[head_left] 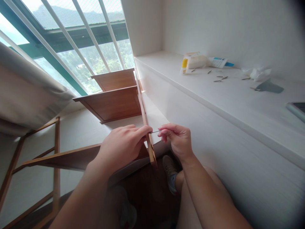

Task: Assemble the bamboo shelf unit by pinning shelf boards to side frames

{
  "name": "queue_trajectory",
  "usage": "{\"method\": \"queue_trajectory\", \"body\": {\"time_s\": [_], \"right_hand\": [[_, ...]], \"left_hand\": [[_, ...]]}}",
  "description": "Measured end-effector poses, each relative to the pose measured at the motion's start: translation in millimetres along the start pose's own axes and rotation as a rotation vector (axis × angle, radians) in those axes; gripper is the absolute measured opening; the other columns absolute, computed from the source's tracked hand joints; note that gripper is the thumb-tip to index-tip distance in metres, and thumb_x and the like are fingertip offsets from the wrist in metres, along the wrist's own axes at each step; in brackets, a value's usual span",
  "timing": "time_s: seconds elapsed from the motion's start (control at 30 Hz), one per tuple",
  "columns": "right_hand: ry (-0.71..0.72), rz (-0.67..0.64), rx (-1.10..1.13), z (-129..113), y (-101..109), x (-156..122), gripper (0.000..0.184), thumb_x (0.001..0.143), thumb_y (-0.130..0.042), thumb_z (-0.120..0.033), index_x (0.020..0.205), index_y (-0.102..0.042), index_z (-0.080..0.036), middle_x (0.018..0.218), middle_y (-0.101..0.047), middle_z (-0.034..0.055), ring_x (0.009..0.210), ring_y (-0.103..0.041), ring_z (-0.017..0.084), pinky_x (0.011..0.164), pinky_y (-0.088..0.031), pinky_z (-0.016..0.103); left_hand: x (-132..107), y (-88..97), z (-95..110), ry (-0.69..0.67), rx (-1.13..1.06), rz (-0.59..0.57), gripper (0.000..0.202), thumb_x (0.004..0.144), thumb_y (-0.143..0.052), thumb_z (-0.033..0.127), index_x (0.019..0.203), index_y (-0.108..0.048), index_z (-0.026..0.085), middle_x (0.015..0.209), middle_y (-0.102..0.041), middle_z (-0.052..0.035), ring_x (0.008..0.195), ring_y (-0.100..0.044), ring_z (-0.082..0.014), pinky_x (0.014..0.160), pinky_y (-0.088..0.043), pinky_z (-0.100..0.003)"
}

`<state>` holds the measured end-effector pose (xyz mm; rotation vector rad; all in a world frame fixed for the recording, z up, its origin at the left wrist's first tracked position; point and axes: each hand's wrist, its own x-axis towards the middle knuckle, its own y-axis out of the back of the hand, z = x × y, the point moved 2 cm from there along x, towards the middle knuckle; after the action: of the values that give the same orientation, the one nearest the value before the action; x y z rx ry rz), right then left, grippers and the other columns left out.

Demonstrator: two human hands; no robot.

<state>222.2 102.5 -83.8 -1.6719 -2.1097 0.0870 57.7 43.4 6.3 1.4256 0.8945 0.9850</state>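
My left hand [125,141] is closed around the edge of a wooden shelf frame [150,149], its thumb and forefinger at the narrow upright. Pinched between the fingers of my right hand [176,138] is a thin metal rod that looks like a hex key [156,131]. The rod's far end meets the upright beside my left fingertips; the exact contact is hidden. Wooden shelf boards [114,103] extend left from this upright, and a lower board [71,157] passes behind my left forearm.
On the white ledge [214,92] at right lie several metal bolts [221,79], a yellow-capped bottle [184,65], a blue-capped tube [219,62], crumpled plastic [258,73] and a phone-like device [297,109]. A barred window [83,38] and curtain [28,86] stand left, above another wooden frame [56,159].
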Motion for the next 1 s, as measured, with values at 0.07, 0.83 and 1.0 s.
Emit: {"method": "queue_trajectory", "body": {"time_s": [0.07,0.83,1.0], "right_hand": [[0.066,0.010,-0.006,1.1,-0.1,-1.1,0.009,0.080,-0.069,-0.026,0.080,-0.077,-0.022,0.066,-0.069,0.0017,0.051,-0.055,0.012,0.048,-0.043,0.026],[0.199,-0.072,-0.153,0.4,3.4,5.8,0.014,0.083,-0.066,-0.031,0.082,-0.078,-0.025,0.078,-0.070,0.0039,0.064,-0.059,0.015,0.057,-0.048,0.029],[0.108,-0.065,-0.182,-2.9,2.2,3.7,0.013,0.082,-0.068,-0.030,0.081,-0.076,-0.021,0.063,-0.066,0.0004,0.058,-0.057,0.014,0.057,-0.046,0.028]], "left_hand": [[0.2,0.3,0.0,-0.001,0.000,0.001,0.027,0.093,-0.042,0.023,0.116,-0.055,0.032,0.086,-0.068,0.0007,0.080,-0.062,-0.0191,0.060,-0.034,-0.028],[0.8,1.9,-0.2,-0.021,0.008,0.027,0.027,0.092,-0.043,0.022,0.114,-0.055,0.029,0.083,-0.068,0.0001,0.077,-0.062,-0.0181,0.059,-0.036,-0.027],[0.9,1.0,0.9,-0.017,0.015,0.015,0.027,0.092,-0.043,0.021,0.116,-0.054,0.030,0.087,-0.070,0.0002,0.079,-0.063,-0.0189,0.059,-0.036,-0.028]]}}
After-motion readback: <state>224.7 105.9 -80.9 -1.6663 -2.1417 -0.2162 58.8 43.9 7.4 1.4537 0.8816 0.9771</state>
